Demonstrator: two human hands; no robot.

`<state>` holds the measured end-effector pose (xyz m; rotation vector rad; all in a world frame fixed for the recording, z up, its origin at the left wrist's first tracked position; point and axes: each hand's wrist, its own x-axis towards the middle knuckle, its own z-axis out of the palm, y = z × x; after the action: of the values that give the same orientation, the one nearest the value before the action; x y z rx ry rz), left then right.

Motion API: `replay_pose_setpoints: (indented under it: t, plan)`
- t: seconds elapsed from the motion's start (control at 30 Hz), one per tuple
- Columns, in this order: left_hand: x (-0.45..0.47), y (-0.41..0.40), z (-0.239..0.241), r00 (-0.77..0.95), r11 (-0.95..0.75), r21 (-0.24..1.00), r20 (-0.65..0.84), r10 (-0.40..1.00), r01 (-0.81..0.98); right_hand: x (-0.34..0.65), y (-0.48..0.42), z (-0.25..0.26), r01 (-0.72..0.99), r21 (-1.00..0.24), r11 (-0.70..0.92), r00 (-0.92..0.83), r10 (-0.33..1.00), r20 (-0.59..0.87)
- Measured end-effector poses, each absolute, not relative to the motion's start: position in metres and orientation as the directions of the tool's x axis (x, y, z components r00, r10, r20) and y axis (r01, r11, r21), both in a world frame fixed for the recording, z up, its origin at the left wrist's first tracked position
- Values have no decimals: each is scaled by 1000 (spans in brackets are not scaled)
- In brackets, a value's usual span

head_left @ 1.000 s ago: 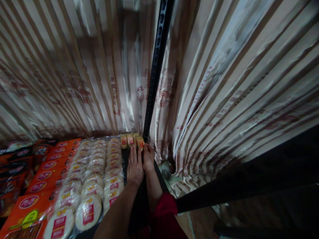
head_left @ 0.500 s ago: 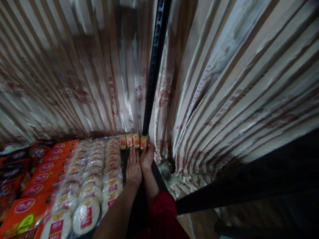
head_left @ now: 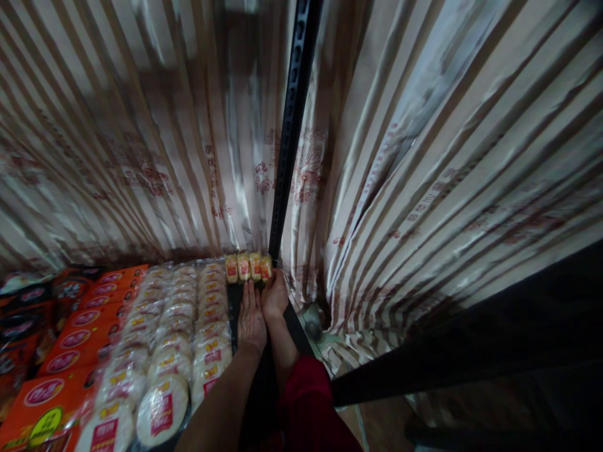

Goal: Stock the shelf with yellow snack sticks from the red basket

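Note:
Several small yellow snack packets with red labels (head_left: 243,267) stand side by side in a row at the back corner of the black shelf (head_left: 264,389). My left hand (head_left: 251,323) lies flat in front of them. Its fingers are stretched out and held together, with the tips close to the middle packets. At the right end of the row, my right hand (head_left: 276,295) grips the last yellow packet (head_left: 266,267), which leans against the one beside it. Part of that grip is hidden behind the hand.
Rows of round white crackers in clear wrap (head_left: 172,351) fill the shelf to my left. Past them lie orange packs (head_left: 70,351) and dark bags (head_left: 23,320). A black perforated post (head_left: 289,125) rises at the corner before pleated curtains (head_left: 179,113). A dark beam (head_left: 447,339) runs at right.
My right hand has moved the end packet slightly left, closing the gap to its neighbour. My left hand stays almost where it was.

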<state>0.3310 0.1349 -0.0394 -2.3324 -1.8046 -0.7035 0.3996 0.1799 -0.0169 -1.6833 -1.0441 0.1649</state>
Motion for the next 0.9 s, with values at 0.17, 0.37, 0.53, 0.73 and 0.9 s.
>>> replay_pose_setpoints:
  t: [0.17,0.37,0.53,0.73,0.9]
  plan:
    - [332,137,-41,171,-274,206,411,895,939,398,177,-13,586,-801,-122,628,693,355]
    - [334,137,-42,145,-251,237,387,911,939,398,179,-16,598,-795,-99,601,712,363]
    - [334,136,-40,150,-237,218,354,923,947,399,181,-17,608,-794,-4,531,745,403]
    - [335,137,-41,148,-230,216,338,929,949,400,182,-16,627,-777,51,466,775,427]
    - [336,137,-40,140,-214,211,317,938,954,402,186,-20,620,-783,48,437,807,396]
